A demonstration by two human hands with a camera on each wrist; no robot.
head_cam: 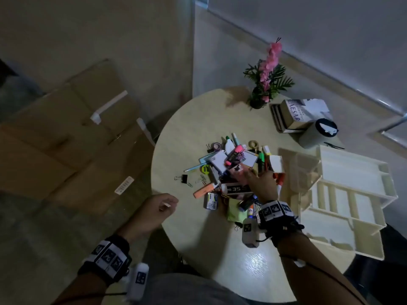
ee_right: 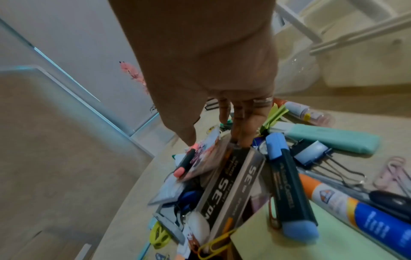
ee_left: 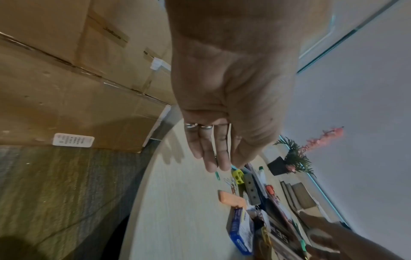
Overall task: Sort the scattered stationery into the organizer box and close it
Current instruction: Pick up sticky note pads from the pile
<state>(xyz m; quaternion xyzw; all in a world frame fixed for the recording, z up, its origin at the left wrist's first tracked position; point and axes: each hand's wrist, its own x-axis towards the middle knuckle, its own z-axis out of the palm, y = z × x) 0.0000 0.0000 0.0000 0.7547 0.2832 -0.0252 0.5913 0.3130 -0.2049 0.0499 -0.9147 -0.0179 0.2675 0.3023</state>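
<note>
A pile of stationery (head_cam: 233,170) lies in the middle of the round table (head_cam: 198,238): highlighters, clips, note pads, a grey "No.35" staple box (head_cam: 236,189) (ee_right: 231,184), a blue highlighter (ee_right: 289,184) and a glue stick (ee_right: 355,207). The white organizer box (head_cam: 352,219) (ee_right: 355,35) stands open at the right, its compartments showing nothing inside. My right hand (head_cam: 253,172) (ee_right: 215,140) reaches into the pile with straight fingers, their tips at the far end of the staple box. My left hand (head_cam: 169,203) (ee_left: 220,163) hovers empty at the table's left edge.
A potted pink flower (head_cam: 266,84), stacked books (head_cam: 293,115) and a white canister with a black lid (head_cam: 317,135) stand at the table's far side. Cardboard boxes (head_cam: 66,139) lie on the floor to the left. An orange highlighter (head_cam: 203,191) (ee_left: 231,198) lies nearest the left hand.
</note>
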